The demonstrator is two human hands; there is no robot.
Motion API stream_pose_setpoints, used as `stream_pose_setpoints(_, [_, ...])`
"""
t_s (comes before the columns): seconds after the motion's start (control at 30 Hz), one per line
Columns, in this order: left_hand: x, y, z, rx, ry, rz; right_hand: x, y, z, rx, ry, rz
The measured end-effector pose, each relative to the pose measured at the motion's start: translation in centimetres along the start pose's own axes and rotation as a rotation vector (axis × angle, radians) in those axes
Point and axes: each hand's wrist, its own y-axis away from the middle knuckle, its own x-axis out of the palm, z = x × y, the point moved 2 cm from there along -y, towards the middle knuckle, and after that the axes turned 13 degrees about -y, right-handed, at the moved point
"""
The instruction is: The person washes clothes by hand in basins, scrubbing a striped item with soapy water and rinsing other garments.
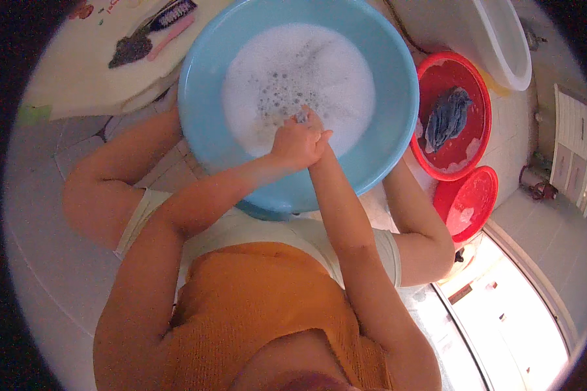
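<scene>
A large round light-blue plastic basin (203, 97) of water and white suds (345, 93) stands between my legs. Over its near half my two hands are pressed together. My left hand (298, 144) is curled over my right hand (314, 121), which lies mostly beneath it. A small bit of pale grey wet cloth (302, 116) shows between the fingers; the rest of it is hidden by the hands. Dark bubbles lie in the foam just beyond the fingertips.
On the right, a red plastic basin (486, 110) holds a twisted dark blue-grey cloth (447, 119). Beside it is another red basin (493, 195) with suds. A white tub (521, 63) stands at upper right. Upper left, a scrubbing brush (176, 13) rests on a pale surface (73, 88).
</scene>
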Motion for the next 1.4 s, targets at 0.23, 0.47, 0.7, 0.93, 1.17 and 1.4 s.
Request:
stream_pose_setpoints(0.23, [-3.0,-5.9,9.4,-0.630,0.564,1.065,-1.4,1.8,2.8,-0.195,0.053,-0.169])
stream_pose_setpoints(0.47, [-10.0,-6.4,8.2,-0.571,1.147,1.234,-7.9,1.4,10.3,-0.649,0.510,-0.338])
stream_pose_setpoints(0.7, [-10.0,-4.3,10.2,-0.583,0.868,1.000,-4.5,-8.8,18.5,-0.819,0.005,-0.394])
stream_pose_setpoints(0.93, [-11.1,-7.2,9.7,-0.777,0.963,0.982,-0.2,-21.3,15.4,-0.710,0.666,-0.146])
stream_pose_setpoints(1.17, [-11.1,-7.1,12.0,-0.935,0.831,0.812,2.2,-22.1,2.6,-0.178,0.776,0.064])
stream_pose_setpoints(1.4, [-13.4,-8.5,12.4,-0.963,0.880,0.519,-3.3,-12.5,-4.9,0.191,0.964,0.264])
